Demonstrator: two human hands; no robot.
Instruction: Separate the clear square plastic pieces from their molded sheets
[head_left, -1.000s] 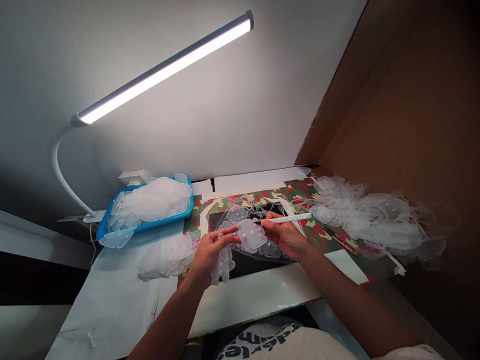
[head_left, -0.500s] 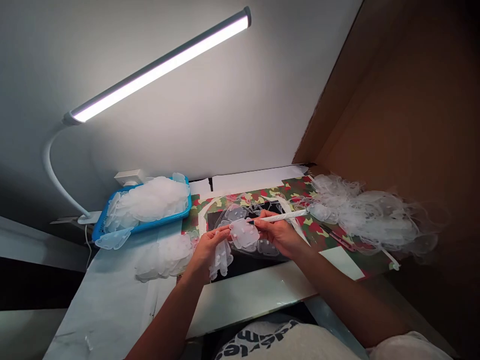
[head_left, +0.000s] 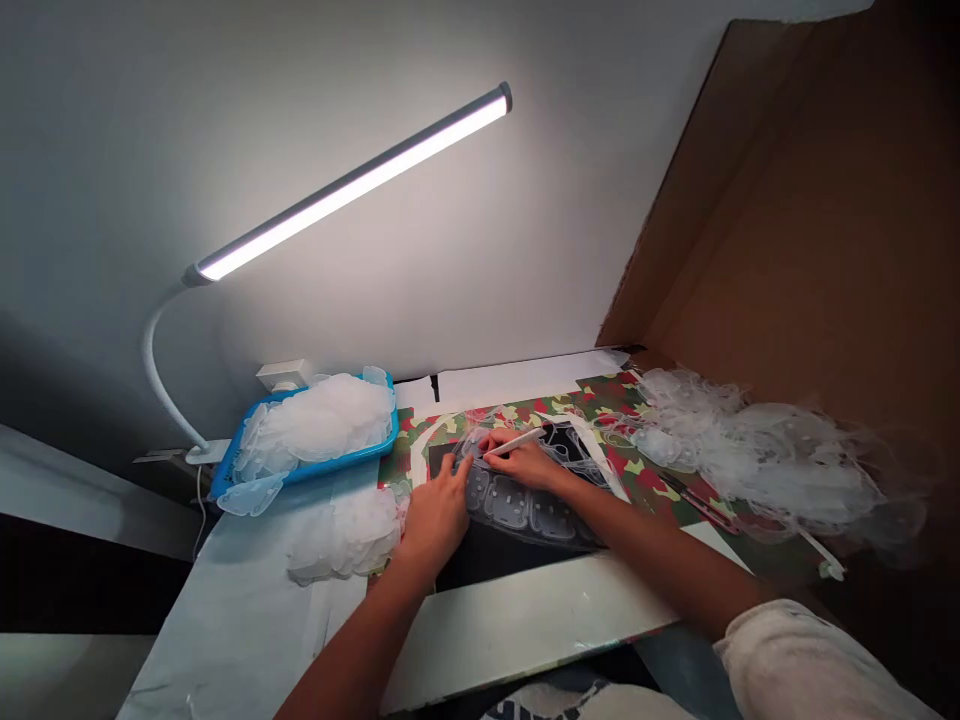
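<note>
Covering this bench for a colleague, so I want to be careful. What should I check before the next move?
1. Right hand grips the white pen-shaped tool: ok.
2. Left hand is on the translucent plastic piece: ok.
3. The tool's tip touches the piece: cannot tell, the fingers hide it.
4. The black mat lies under the piece: ok.
5. The LED desk lamp is lit: ok.
6. The stack of plastic pieces sits inside the blue tray: not ok, an overhanging plastic piece sticks out past the rim.
</note>
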